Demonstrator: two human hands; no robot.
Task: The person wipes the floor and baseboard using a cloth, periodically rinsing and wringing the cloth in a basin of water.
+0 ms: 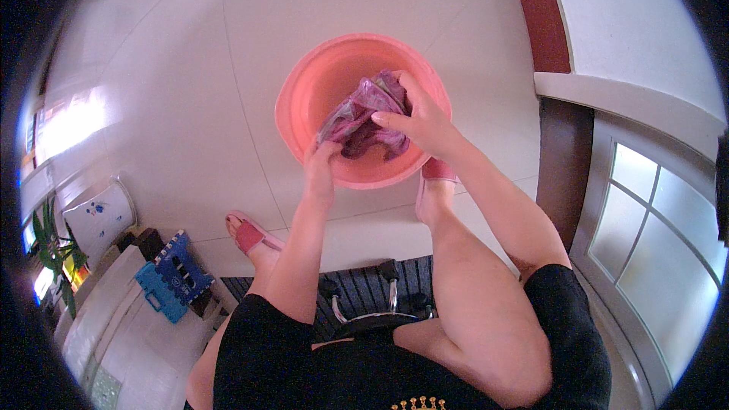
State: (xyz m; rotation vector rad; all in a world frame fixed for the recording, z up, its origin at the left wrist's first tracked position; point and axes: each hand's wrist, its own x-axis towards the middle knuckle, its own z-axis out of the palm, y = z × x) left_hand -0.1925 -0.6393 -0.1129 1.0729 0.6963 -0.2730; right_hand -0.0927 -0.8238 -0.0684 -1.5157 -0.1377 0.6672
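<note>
A wet-looking purple cloth (pixel 373 111) is bunched between my two hands, over a pink plastic basin (pixel 336 57) on the floor. My left hand (pixel 323 166) grips the cloth's lower left end near the basin's front rim. On the other side, my right hand (pixel 418 117) holds the upper right part, with thumb and fingers spread around it. The cloth's lower folds hang into the basin. How much water the basin holds, I cannot tell.
Pale tiles (pixel 171 125) cover the floor. Pink slippers (pixel 250 236) are on my feet, and a dark striped mat (pixel 364 282) lies beneath my low seat. Blue plastic cases (pixel 171 285) and a white flowered bin (pixel 102 213) stand left. A frosted-glass door (pixel 655 228) is at right.
</note>
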